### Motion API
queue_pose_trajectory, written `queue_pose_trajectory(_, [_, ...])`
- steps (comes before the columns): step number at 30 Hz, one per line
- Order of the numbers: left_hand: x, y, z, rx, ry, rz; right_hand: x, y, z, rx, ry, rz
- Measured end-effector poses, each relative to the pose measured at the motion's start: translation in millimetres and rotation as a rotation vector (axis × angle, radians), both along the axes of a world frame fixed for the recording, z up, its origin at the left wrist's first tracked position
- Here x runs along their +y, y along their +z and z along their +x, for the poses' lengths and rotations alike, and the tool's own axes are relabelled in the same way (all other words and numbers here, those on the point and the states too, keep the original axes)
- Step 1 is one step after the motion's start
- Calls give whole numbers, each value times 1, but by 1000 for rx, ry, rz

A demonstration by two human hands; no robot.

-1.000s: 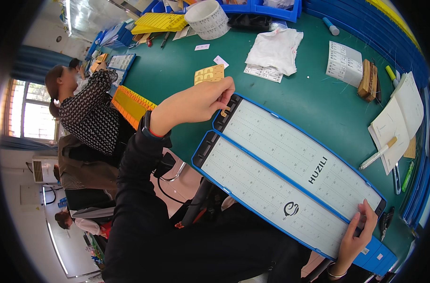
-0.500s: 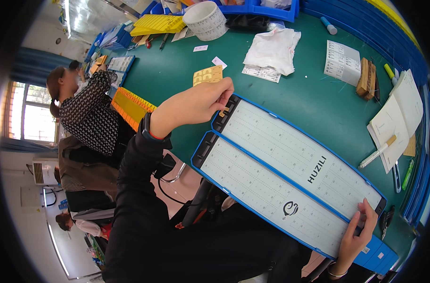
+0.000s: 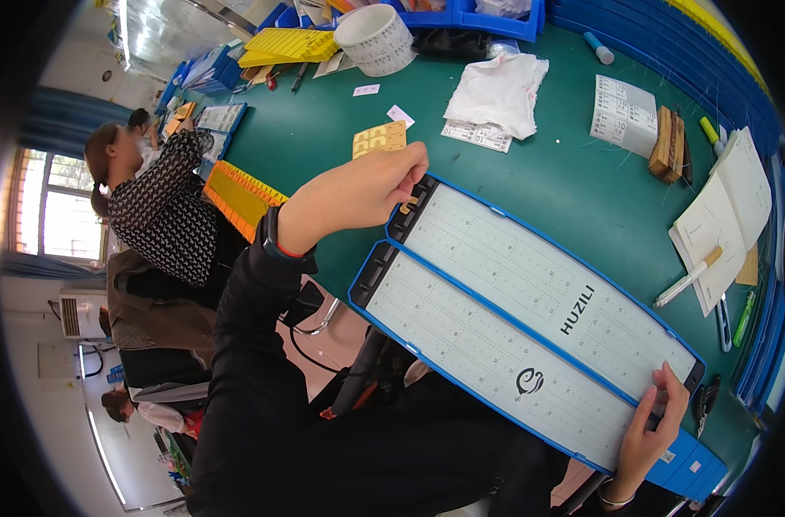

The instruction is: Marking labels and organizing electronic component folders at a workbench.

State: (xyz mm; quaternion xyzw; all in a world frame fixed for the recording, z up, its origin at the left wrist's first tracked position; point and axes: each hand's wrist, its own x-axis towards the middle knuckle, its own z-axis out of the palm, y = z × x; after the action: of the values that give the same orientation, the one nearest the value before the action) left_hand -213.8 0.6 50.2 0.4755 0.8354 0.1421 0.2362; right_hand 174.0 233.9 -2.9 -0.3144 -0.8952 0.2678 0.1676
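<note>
A long, narrow, two-part case (image 3: pixel 504 284) with blue rims and white dotted panels lies slanted across the table edge and my lap. Black slotted strips fill its far-left ends. Above the upper strip my left hand (image 3: pixel 367 189) is closed in a pinch, and a small gold-coloured sticker (image 3: pixel 408 205) shows under its fingertips. Just behind that hand lies a gold sheet (image 3: pixel 380 138) with U-shaped pieces. At the case's lower right end my right hand (image 3: pixel 651 431) grips it, thumb and fingers on the white panel. The underside of that grip is hidden.
A white cloth (image 3: pixel 496 95) rests on printed labels at the back. Around it are a label roll (image 3: pixel 375 39), yellow plastic parts (image 3: pixel 289 45), wooden blocks (image 3: pixel 668 145), an open notebook (image 3: pixel 727 215) and a marker (image 3: pixel 689 277). A co-worker (image 3: pixel 164 189) sits at the left.
Both hands and the case stay in practically the same place. My left wrist has shifted very slightly.
</note>
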Motion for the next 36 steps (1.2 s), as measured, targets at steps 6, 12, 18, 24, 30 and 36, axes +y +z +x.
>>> queue_pose_trajectory(6, [1, 0, 0, 33, 19, -9, -1, 1, 0, 10, 1, -8])
queue_pose_trajectory(12, [0, 1, 1, 37, 47, -38, -1, 0, 0, 16, 3, -3])
queue_pose_trajectory(18, [-14, 2, 2, 6, 87, 77, -2, 2, -2, 19, 11, -15])
queue_pose_trajectory(24, [-25, -4, 12, -64, 192, 103, -2, 1, -2, 21, 11, -3])
queue_pose_trajectory(30, [-29, -10, 14, -90, 226, 124, -1, -1, -1, 20, -1, -19])
queue_pose_trajectory(36, [-29, -11, 13, -82, 196, 112, 1, -3, 2, 10, 18, -8])
